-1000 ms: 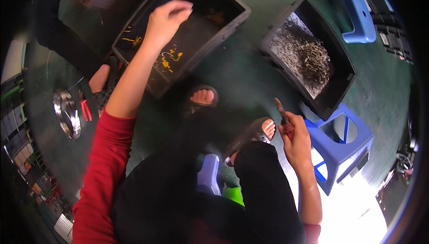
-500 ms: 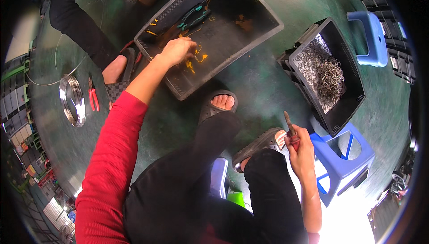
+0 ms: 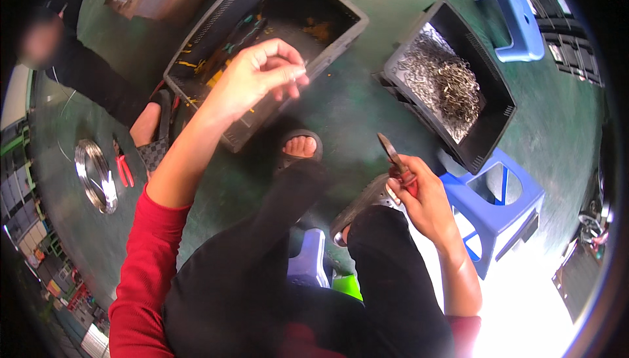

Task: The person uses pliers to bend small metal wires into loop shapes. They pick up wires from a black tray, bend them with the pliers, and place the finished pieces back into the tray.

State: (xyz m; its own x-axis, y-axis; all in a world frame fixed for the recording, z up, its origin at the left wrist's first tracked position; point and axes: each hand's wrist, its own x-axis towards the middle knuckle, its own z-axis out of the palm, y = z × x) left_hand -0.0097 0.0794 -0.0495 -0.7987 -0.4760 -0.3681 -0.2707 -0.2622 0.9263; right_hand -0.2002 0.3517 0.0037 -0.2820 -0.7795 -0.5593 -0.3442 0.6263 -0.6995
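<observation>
Pliers (image 3: 397, 161) clasped by red handles (image 3: 409, 182) in right hand (image 3: 424, 195); left hand (image 3: 259, 77) near black crate (image 3: 339, 46), with fingers curled toward thumb, cannot tell whether pinching

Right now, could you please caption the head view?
Left hand near a yellow-flecked black crate; right hand holds red-handled metal pliers.

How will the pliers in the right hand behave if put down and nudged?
The pliers are likely stiff and dense, given the metal head. Their long, uneven outline suggests sliding more than rolling. The red grip looks coated, so probably less slippery.
</observation>
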